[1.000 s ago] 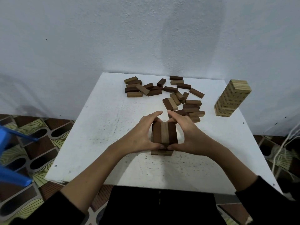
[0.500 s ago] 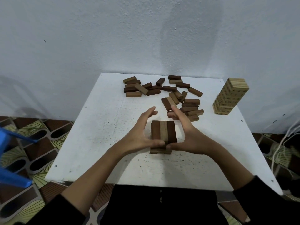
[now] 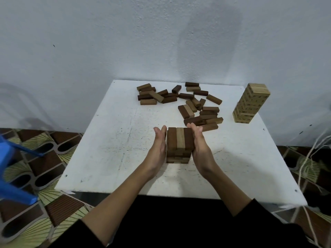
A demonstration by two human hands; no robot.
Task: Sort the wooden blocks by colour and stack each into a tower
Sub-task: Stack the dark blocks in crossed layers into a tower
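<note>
Between the flat left hand (image 3: 158, 144) and right hand (image 3: 198, 142) stands the dark tower (image 3: 179, 144), palms pressing its sides. Two towers on the table (image 3: 111, 140): this, and a pale tower (image 3: 250, 103).

We see no readable text, labels or nos. anywhere; dark marks on the pale block tower (image 3: 250, 104) are too small & blurred to make out

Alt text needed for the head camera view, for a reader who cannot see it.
Two flat hands, left hand and right hand, flank a short brown block tower on a white table. Loose brown blocks lie behind; a pale tower stands far right.
</note>
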